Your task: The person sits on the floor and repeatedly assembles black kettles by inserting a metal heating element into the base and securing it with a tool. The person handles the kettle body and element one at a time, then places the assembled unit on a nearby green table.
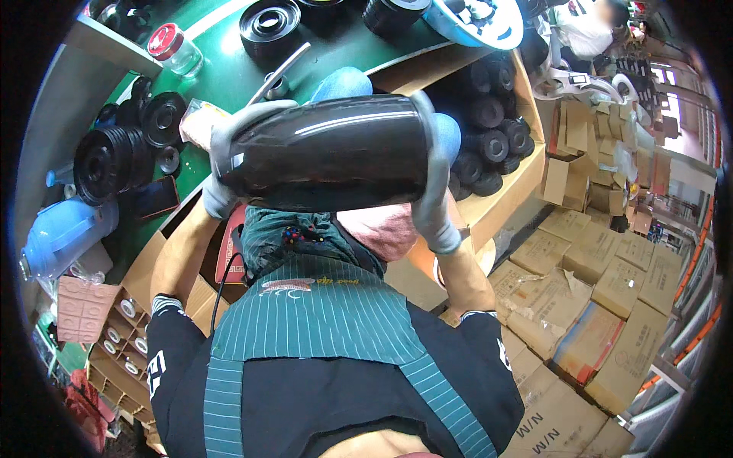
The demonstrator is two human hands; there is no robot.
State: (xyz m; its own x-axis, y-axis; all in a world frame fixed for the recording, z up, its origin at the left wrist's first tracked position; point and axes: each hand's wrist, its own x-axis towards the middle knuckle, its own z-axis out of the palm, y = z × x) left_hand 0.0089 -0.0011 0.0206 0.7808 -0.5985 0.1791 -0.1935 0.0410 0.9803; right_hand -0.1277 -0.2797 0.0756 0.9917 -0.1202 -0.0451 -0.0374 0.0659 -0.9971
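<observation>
A large, glossy black cylinder (328, 156), slightly narrower at its left end, lies sideways in front of me above my lap. My left hand (221, 156), in a grey glove, is closed round its left end. The grey-gloved right hand (435, 195) presses against the other end, its fingers partly hidden behind the rim. Just beyond the cylinder, a metal rod (282, 72) slants up over the green table (221, 57). Below it is my dark green striped apron (321, 309).
A cardboard box (496, 206) of black cylindrical parts stands to the right of my hands. Stacked black discs (103, 164), a red-lidded jar (175, 52) and a blue bottle-like container (65, 233) are at left. A blue basin (508, 34) sits far right; cartons (588, 252) lie beyond.
</observation>
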